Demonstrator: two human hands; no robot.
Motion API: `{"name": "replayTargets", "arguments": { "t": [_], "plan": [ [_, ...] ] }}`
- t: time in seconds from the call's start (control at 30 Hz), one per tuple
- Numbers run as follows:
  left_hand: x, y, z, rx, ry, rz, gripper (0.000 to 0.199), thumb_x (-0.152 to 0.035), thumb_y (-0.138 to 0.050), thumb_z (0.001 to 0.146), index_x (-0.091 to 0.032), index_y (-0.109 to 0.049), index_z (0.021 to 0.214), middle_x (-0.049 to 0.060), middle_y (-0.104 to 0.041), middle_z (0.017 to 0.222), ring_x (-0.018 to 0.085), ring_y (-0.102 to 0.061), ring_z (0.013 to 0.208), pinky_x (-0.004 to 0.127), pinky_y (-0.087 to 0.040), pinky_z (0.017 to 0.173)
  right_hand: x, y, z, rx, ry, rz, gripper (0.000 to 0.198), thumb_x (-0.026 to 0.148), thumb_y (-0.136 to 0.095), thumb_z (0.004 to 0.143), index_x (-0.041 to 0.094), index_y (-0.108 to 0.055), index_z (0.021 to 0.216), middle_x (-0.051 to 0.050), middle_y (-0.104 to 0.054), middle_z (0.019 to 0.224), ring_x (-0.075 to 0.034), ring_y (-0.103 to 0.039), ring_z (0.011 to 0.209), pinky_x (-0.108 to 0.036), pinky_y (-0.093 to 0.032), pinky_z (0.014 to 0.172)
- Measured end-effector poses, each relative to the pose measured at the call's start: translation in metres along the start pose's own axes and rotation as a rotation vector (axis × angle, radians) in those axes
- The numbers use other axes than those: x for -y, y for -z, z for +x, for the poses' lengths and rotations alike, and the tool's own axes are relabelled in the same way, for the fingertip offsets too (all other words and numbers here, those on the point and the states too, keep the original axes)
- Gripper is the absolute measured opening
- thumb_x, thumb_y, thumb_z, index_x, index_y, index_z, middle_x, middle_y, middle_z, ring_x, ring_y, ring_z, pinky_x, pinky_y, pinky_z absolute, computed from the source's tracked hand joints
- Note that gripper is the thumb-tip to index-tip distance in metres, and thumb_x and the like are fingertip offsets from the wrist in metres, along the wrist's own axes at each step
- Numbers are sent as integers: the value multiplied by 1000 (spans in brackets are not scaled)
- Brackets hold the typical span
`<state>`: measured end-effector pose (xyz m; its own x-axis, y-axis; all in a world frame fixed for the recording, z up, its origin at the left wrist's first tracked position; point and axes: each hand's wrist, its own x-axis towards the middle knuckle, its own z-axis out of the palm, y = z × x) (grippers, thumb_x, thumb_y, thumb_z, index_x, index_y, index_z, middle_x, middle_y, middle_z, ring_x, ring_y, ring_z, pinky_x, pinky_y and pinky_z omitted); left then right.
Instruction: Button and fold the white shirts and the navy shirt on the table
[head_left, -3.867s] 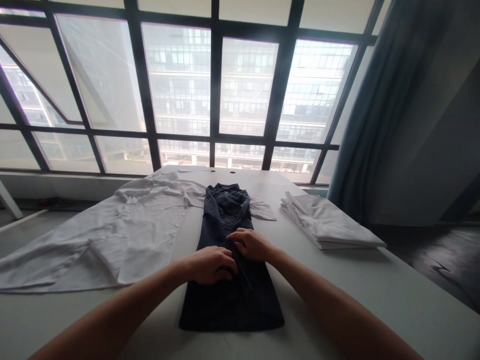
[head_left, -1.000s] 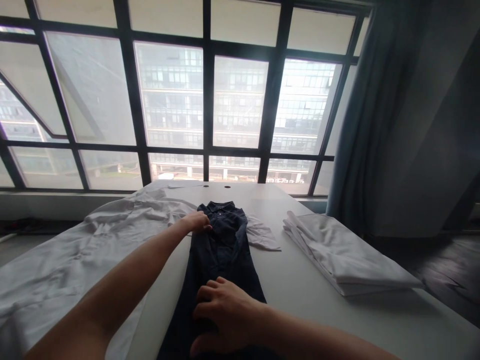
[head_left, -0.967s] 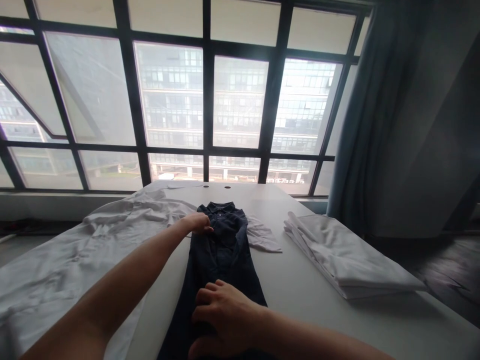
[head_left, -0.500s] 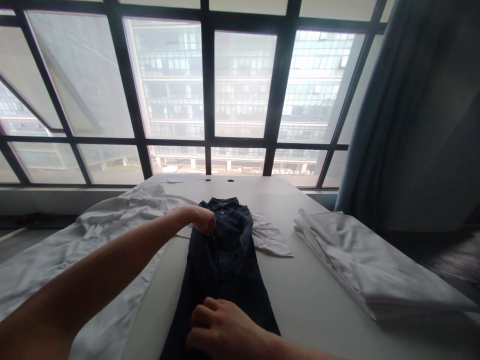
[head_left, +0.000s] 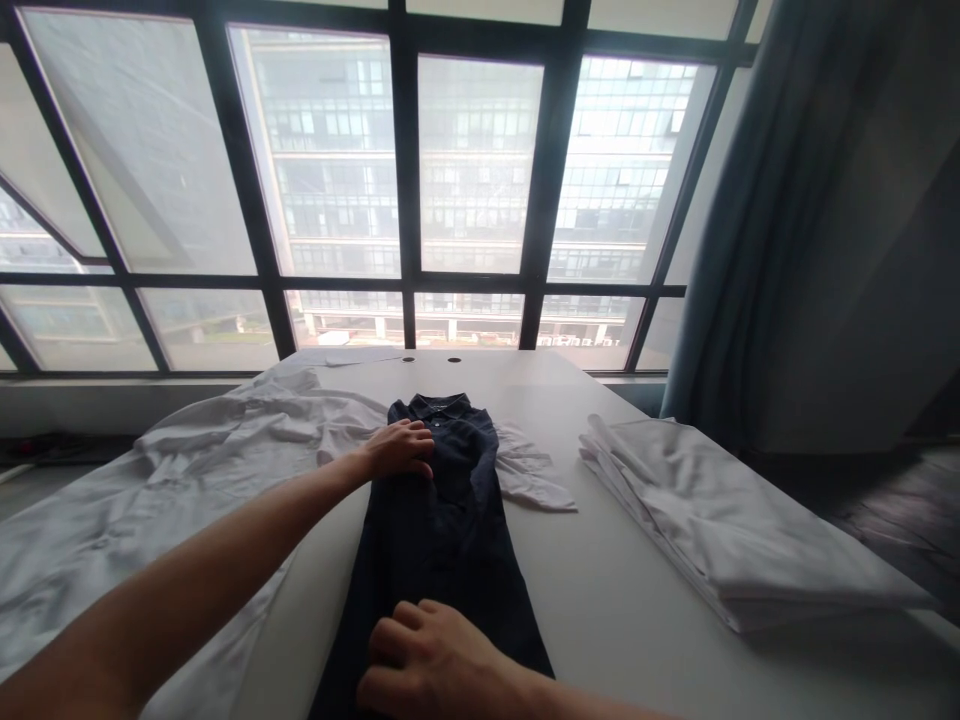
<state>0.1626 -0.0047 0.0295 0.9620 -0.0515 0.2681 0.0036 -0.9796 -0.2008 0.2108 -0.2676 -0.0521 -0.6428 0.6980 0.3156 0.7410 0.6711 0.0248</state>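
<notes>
A dark navy collared shirt (head_left: 442, 520) lies lengthwise on the white table, its collar and a light button at the far end. My left hand (head_left: 403, 447) rests on the shirt's upper left, just below the collar, fingers stretched flat over the cloth and thumb apart. Nearer to me, my right hand (head_left: 431, 660) is on the shirt's lower part with its fingers curled into the fabric; the fingertips are hidden. A piece of white cloth (head_left: 532, 475) sticks out from beside the shirt's right shoulder.
Rumpled white cloth (head_left: 195, 470) covers the table's left side. A folded stack of white cloth (head_left: 697, 500) lies on the right. Beyond the table (head_left: 540, 372) are large windows, with a grey-blue curtain (head_left: 727, 270) at the right.
My left hand has gone from a closed pinch at the shirt's upper left to lying flat there with fingers extended. My right hand has barely moved. The view has shifted slightly.
</notes>
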Motion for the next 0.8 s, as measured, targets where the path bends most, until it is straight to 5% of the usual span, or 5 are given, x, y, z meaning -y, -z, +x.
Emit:
{"name": "replayTargets", "arguments": {
  "t": [0.13, 0.3, 0.43, 0.63, 0.8],
  "plan": [
    [19, -19, -12, -102, 191, 45, 33, -51, -60, 92, -19, -67, 99, 9, -67, 103, 24, -60, 98, 37, -46, 90, -2, 5, 1, -17, 24, -43, 23, 47, -51, 99, 29, -62, 107, 0, -66, 116, -18, -60, 97, -35, -49, 87],
    [53, -40, -21, -83, 705, 3, 46, -51, -50, 95, -18, -61, 126, 17, -55, 140, 34, -49, 131, 46, -42, 103, -5, 12, -5, -24, 45, -63, 40, 43, -42, 103, 29, -45, 140, -4, -47, 151, -23, -39, 140, -47, -37, 112],
    [74, -55, -16, 25, 957, -114, 56, -56, -49, 93, -14, -59, 128, 21, -63, 130, 38, -57, 122, 47, -47, 97, -7, 7, -8, 39, 29, -31, 41, 41, -39, 105, 30, -40, 144, -5, -44, 154, -23, -40, 141, -49, -39, 112],
    [82, -62, 4, -267, 1005, -260, 36, -27, -61, 87, -14, -64, 120, 15, -69, 123, 27, -65, 114, 34, -48, 99, -6, 11, -8, 52, 29, -14, 41, 40, -40, 104, 28, -40, 144, -6, -44, 154, -23, -40, 142, -51, -42, 111],
    [70, -40, 16, -480, 931, -218, 24, -20, -55, 88, -14, -68, 107, 12, -73, 113, 23, -67, 107, 31, -48, 98, -1, 14, -9, 64, 33, -28, 41, 39, -39, 105, 29, -38, 145, -7, -42, 155, -24, -39, 142, -51, -43, 109]
  ]
}}
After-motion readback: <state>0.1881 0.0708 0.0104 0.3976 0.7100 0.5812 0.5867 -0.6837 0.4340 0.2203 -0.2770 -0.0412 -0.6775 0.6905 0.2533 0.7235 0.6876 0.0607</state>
